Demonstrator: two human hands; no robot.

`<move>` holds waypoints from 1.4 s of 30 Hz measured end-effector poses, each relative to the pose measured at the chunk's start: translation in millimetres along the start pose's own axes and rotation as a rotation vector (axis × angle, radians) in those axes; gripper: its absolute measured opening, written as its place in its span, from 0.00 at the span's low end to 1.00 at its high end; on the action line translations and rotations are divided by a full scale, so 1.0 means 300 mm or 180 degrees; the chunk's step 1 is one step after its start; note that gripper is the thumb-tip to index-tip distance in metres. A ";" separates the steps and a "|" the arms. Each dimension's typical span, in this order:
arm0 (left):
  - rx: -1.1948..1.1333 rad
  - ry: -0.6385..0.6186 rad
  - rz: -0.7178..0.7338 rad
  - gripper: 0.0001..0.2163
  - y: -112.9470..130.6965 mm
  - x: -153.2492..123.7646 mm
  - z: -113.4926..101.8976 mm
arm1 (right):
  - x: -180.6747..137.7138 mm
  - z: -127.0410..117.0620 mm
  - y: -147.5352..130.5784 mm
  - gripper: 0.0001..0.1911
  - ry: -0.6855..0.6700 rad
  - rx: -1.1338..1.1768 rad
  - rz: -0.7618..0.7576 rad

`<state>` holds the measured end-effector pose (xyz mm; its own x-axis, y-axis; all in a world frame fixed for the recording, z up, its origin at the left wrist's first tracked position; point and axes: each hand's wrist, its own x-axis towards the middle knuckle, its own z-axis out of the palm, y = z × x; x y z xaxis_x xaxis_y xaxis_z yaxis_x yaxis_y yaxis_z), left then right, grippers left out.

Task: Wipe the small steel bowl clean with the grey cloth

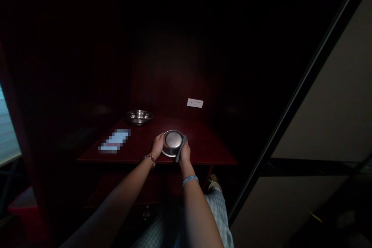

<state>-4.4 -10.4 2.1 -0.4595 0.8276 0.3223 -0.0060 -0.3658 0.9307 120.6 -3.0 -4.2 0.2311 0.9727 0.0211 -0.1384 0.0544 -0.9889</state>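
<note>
A shiny steel bowl (173, 139) is held bottom up between my two hands, just over the front part of a dark red desk (209, 143). My left hand (157, 145) grips its left edge, fingers curled round the rim. At the opposite edge, my right hand (185, 152) presses a grey cloth (181, 149) against the bowl. Farther back on the left, more steel bowls (138, 117), seemingly stacked, stand with the opening upward. The inside of the held bowl is hidden from me.
A blurred-out, phone-like flat thing (115, 140) lies on the desk's left side. On the back wall is a white power socket (195, 103). Dark panels enclose the desk. A red container (27, 209) stands low at the left, and a drawer knob (146, 212) shows below.
</note>
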 end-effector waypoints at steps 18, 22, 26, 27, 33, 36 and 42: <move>0.0008 -0.0018 -0.0041 0.16 0.004 -0.004 -0.003 | -0.002 0.005 0.000 0.25 0.0146 0.0145 0.0004; -0.0048 -0.0037 -0.0041 0.16 0.001 -0.002 -0.002 | 0.003 0.010 0.006 0.22 0.0271 0.0349 0.0031; -0.0102 -0.0044 -0.0027 0.16 -0.004 0.001 -0.002 | 0.004 0.009 0.008 0.21 0.0270 0.0409 0.0039; -0.0102 -0.0029 -0.0033 0.15 -0.004 0.002 -0.002 | 0.003 0.008 0.007 0.20 0.0269 0.0422 0.0047; -0.0145 0.0007 -0.0028 0.15 -0.006 0.001 -0.001 | -0.005 0.003 0.000 0.20 0.0264 0.0488 0.0069; -0.0160 0.0017 -0.0009 0.15 -0.006 0.002 -0.001 | -0.011 0.003 -0.006 0.19 0.0231 0.0521 0.0077; -0.0149 0.0077 0.0044 0.13 -0.011 0.006 0.002 | -0.026 0.000 -0.029 0.19 0.0246 0.0546 0.0181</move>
<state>-4.8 -7.6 -0.3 -0.4812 0.8121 0.3302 -0.0410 -0.3971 0.9169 119.8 -11.0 4.1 0.2907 0.9554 -0.0519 -0.3140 0.0440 -0.9484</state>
